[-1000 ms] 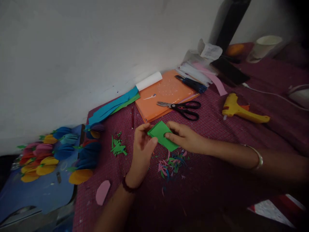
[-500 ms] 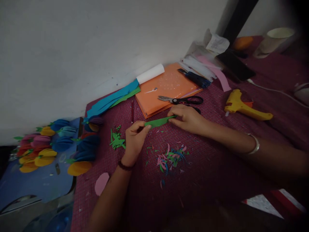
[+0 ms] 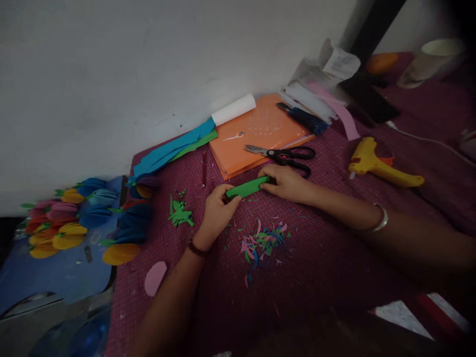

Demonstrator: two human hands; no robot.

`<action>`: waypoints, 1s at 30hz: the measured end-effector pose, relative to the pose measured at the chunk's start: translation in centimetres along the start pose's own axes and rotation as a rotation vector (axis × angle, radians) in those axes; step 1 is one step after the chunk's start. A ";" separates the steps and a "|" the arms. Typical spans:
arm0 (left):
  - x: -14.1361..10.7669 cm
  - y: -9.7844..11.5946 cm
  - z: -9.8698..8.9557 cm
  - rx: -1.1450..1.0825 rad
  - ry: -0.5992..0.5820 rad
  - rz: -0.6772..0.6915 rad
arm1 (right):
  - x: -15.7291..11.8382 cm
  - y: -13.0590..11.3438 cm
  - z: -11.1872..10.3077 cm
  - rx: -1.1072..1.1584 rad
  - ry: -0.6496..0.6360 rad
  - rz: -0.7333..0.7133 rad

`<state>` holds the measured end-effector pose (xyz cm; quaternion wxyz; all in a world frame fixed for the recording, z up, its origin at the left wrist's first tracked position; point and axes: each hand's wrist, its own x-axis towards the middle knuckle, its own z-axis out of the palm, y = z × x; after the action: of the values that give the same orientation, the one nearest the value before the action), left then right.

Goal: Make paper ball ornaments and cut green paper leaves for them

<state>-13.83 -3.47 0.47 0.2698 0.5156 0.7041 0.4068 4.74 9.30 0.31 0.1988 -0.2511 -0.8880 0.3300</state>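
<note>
A narrow green paper strip is stretched between my two hands, just above the maroon checked cloth. My left hand pinches its left end between thumb and fingers. At the other end, my right hand grips the strip the same way. Beyond my right hand, black-handled scissors lie partly on an orange folder. Small green paper cuttings sit left of my left hand. Pink, green and blue paper scraps are heaped nearer to me, below the strip.
A yellow glue gun lies to the right, near a phone with a white cable. Paper fruit shapes crowd a blue surface at left. Blue paper strips, a pencil and a pink paper circle rest on the cloth.
My left hand has shifted slightly right, closer to my right hand. The green strip now shows a broader, flatter face. Both hands still hold it.
</note>
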 end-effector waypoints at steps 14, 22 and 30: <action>0.0 -0.3 -0.5 0.085 0.146 0.190 | 0.0 0.6 0.2 0.297 0.085 0.083; -0.6 3.0 -3.4 0.061 -0.508 0.014 | -0.7 -2.2 -0.3 0.461 0.047 0.048; -1.9 3.4 -2.3 -0.737 -0.793 -0.368 | -1.6 -4.0 -0.3 0.444 -0.122 -0.001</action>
<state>-13.28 -5.50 4.48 0.7419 0.3696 0.4389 0.3469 4.91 5.90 2.93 0.1955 -0.1802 -0.8041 0.5317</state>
